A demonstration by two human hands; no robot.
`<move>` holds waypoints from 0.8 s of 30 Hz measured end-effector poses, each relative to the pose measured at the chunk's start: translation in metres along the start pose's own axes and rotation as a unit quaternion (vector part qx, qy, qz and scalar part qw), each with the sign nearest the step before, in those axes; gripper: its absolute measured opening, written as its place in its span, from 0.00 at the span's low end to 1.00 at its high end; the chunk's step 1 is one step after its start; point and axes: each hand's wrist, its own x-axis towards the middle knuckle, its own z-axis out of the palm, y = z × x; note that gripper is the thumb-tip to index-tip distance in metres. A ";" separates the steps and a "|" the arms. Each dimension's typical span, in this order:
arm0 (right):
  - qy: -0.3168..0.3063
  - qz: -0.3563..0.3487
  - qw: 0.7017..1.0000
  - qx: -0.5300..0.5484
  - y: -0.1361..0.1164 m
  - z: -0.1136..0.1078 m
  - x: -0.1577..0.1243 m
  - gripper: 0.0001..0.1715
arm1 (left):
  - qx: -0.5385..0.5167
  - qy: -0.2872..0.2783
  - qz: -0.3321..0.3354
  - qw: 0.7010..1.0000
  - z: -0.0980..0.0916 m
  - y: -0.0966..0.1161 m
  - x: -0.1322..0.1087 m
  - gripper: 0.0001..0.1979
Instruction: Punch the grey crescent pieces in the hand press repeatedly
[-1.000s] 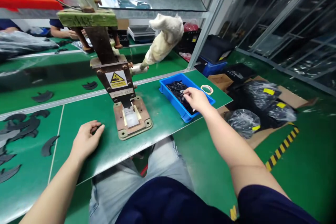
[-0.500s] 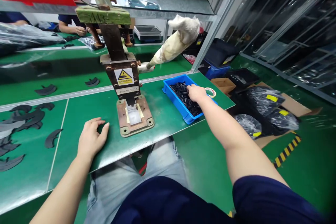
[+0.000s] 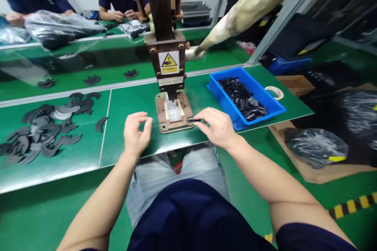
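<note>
Green matting covered the desk (image 3: pixel 132 102), and at its near edge, at about 1 o'clock from the person, a small black piece (image 3: pixel 194 120) was pinched between thumb and forefinger of the right hand (image 3: pixel 218 127). It was held flat, its free end just at the right rim of the base plate (image 3: pixel 161 114). The left hand (image 3: pixel 136 131) hovered at 11 o'clock with fingers (image 3: pixel 146 124) curled toward the thumb; whether they gripped anything could not be told. On the plate lay a white nest (image 3: pixel 173 111), under the ram of the hand press (image 3: pixel 169 62) at 12 o'clock. Seating the piece well would likely mean keeping it level, sliding it in from the side, and keeping both hands clear of the ram. A blue bin (image 3: pixel 273 106) of similar black parts stood at 2 o'clock with a tape roll (image 3: pixel 274 92) just beyond it. Dark crescent pieces (image 3: pixel 44 133) lay heaped at 9 o'clock, and the cloth-wrapped lever (image 3: pixel 253 4) rose toward 1 o'clock.
</note>
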 end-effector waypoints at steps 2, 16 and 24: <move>-0.002 -0.027 0.998 0.049 -0.019 0.024 0.001 0.09 | -0.059 -0.014 0.005 0.998 -0.001 0.022 -0.006 0.04; -0.028 -0.027 0.989 0.143 -0.046 0.068 -0.001 0.08 | -0.130 -0.159 -0.026 0.978 -0.014 0.056 -0.035 0.08; 0.207 0.053 0.969 0.125 0.003 -0.023 0.057 0.21 | -0.029 -0.137 -0.044 0.989 0.023 0.002 0.015 0.10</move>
